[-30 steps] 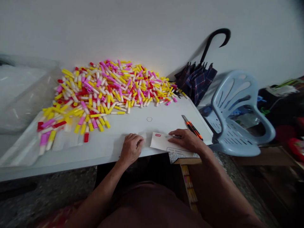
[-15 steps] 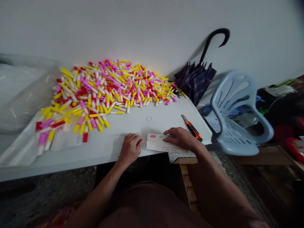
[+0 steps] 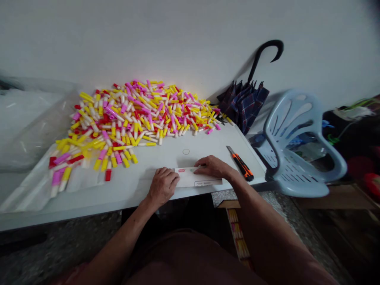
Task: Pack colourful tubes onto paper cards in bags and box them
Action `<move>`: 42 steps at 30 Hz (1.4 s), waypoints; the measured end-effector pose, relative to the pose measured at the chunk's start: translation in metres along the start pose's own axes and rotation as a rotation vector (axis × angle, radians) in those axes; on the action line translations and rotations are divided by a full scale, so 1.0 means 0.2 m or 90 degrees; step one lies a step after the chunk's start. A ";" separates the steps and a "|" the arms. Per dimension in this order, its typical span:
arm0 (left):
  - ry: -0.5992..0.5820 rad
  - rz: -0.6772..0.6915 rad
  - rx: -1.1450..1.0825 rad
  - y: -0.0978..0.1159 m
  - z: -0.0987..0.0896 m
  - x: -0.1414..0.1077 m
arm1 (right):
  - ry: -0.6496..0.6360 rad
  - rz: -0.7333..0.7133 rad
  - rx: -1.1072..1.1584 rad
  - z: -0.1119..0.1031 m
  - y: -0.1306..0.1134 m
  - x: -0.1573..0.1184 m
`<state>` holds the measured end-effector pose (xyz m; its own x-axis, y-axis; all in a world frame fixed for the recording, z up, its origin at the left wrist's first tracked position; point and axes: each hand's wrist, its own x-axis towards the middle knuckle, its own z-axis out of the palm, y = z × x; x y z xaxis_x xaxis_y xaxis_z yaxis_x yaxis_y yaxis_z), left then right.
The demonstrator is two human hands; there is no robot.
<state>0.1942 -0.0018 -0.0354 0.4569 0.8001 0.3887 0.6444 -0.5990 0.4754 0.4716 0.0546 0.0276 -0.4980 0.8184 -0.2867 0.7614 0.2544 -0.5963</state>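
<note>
A flat white packet (image 3: 185, 180) with a small red mark lies at the front edge of the white table (image 3: 154, 158). At its left end is my left hand (image 3: 163, 184), fingers curled together and pressed on that end. My right hand (image 3: 210, 166) rests over the packet's upper right part, its thumb and fingers closing on the far edge. Just beyond the packet lies a small ring (image 3: 186, 151). An orange and black utility knife (image 3: 242, 165) with its blade out lies to the right of my right hand.
A big heap of yellow, pink, red and white tubes (image 3: 142, 111) covers the back. Clear plastic bags (image 3: 35, 122) lie at left. A folded umbrella (image 3: 246, 103) leans on the wall beside a blue-grey plastic chair (image 3: 299, 158). Below, a box (image 3: 234, 221) holds more tubes.
The packet has slid left until its end meets my left hand. My right hand has moved left with it. The camera view has shifted slightly.
</note>
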 end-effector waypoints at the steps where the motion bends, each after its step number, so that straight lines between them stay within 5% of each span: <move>1: 0.000 0.002 -0.008 0.01 0.01 0.00 | 0.002 -0.017 0.010 0.03 -0.01 0.02; 5: -0.004 -0.002 -0.007 0.01 0.02 -0.02 | 0.028 -0.043 0.041 0.15 -0.04 0.07; 10: 0.049 -0.049 -0.004 -0.04 -0.01 -0.06 | 0.133 -0.073 0.054 0.16 0.02 0.08; 14: 0.082 -0.073 -0.022 -0.07 -0.01 -0.08 | 0.227 0.024 0.075 0.16 0.09 0.04; 20: 0.045 -0.072 0.008 -0.05 0.01 -0.05 | 0.241 0.031 0.222 0.26 0.09 0.09; 28: 0.056 -0.101 -0.035 -0.05 0.03 -0.04 | 0.216 0.029 0.075 0.21 0.00 0.16; 33: 0.052 -0.119 -0.069 -0.05 0.03 -0.04 | 0.370 0.110 -0.027 0.04 -0.08 0.46; 38: 0.033 -0.132 -0.066 -0.05 0.02 -0.04 | 0.354 0.193 -0.073 0.01 -0.20 0.82; 42: 0.022 -0.135 -0.070 -0.05 0.03 -0.04 | 0.338 0.240 -0.102 0.04 -0.20 0.90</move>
<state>0.1872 -0.0020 -0.0481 0.2962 0.9078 0.2968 0.6525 -0.4193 0.6312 0.3486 0.1881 -0.0067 0.0555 0.9982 -0.0209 0.9158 -0.0593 -0.3973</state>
